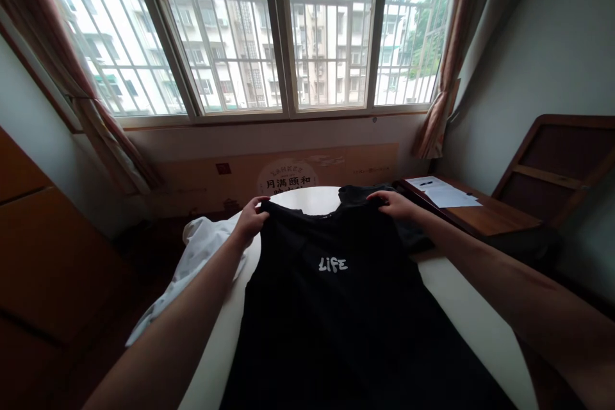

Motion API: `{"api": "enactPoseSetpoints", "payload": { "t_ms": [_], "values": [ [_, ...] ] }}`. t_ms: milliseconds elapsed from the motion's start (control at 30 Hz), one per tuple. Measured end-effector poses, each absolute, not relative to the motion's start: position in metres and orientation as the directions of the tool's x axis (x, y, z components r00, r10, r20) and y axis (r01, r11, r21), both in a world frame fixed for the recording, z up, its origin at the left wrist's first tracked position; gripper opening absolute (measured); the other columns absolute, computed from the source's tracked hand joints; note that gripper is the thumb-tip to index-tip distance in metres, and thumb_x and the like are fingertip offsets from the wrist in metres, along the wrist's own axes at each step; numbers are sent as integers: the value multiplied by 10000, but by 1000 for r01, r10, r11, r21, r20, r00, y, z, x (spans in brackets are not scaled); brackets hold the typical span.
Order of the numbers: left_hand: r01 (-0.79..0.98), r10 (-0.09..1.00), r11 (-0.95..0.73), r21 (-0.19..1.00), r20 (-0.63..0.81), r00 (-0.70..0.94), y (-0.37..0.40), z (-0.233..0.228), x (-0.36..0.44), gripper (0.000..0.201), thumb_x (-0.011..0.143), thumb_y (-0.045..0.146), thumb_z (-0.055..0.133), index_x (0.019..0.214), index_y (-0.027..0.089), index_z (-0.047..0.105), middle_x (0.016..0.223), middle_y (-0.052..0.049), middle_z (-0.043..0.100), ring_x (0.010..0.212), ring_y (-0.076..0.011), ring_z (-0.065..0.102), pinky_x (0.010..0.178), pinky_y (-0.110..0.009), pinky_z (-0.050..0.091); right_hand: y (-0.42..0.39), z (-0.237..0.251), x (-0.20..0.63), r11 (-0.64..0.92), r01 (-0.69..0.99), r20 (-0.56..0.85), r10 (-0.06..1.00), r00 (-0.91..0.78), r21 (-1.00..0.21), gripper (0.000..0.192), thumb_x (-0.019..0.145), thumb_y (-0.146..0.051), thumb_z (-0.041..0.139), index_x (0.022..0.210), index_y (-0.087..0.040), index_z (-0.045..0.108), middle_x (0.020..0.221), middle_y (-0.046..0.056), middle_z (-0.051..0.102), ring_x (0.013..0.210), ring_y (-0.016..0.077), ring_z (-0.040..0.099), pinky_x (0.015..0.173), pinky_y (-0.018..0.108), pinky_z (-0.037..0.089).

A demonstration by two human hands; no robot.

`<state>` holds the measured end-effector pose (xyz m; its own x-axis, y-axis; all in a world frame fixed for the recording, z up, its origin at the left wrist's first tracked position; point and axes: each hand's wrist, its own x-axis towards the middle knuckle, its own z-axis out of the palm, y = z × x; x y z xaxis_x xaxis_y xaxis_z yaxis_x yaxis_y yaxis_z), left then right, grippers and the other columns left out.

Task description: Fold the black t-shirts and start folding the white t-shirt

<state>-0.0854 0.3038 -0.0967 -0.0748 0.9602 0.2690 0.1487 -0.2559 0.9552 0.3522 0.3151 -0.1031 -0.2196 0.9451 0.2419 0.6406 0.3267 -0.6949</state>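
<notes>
A black sleeveless shirt [331,307] with the white word "LIFE" lies spread lengthwise on a white table [461,314], its neck end at the far side. My left hand [250,218] grips the shirt's left shoulder strap. My right hand [394,204] grips the right shoulder strap. Both arms reach forward over the table.
A white garment [196,253] hangs off the table's left edge. More dark cloth [408,234] lies at the far right of the table. A wooden desk [485,218] with papers [444,195] and a pen stands to the right. A cardboard sheet [288,173] leans under the window.
</notes>
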Motion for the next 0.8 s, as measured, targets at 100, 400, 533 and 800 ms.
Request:
{"api": "enactPoseSetpoints", "payload": {
  "t_ms": [100,400,533,800],
  "values": [
    [208,919,-333,920,366,-148,322,-87,-113,711,555,233,621,1247,76,579,945,-98,655,797,-199,618,653,-237,491,349,-97,329,405,636,335,912,-235,-656,509,759,-16,533,1239,-116,669,1158,72,697,996,146,654,952,253,499],
    [606,872,-188,773,415,-260,372,-96,-140,585,763,36,513,1347,39,537,1252,-160,626,1149,-224,607,1024,-305,458,412,-110,262,362,822,420,892,-169,-439,545,860,-81,509,1392,-175,582,1327,108,617,1215,231,578,1084,358,430],
    [775,894,34,631,327,-305,367,-105,-134,750,776,49,619,1497,3,420,1372,-254,529,1304,-383,494,1127,-474,364,405,-123,245,312,909,340,916,-211,-277,749,855,-142,606,1566,-230,388,1460,177,492,1346,375,459,1113,574,353],
    [941,972,37,335,208,-112,290,-93,-122,702,825,271,647,1471,41,498,1511,-206,409,1427,-358,346,1194,-401,268,324,-118,262,408,904,209,902,-378,-129,642,928,-263,564,1550,-211,417,1599,115,347,1524,339,226,1227,580,170]
  ]
}}
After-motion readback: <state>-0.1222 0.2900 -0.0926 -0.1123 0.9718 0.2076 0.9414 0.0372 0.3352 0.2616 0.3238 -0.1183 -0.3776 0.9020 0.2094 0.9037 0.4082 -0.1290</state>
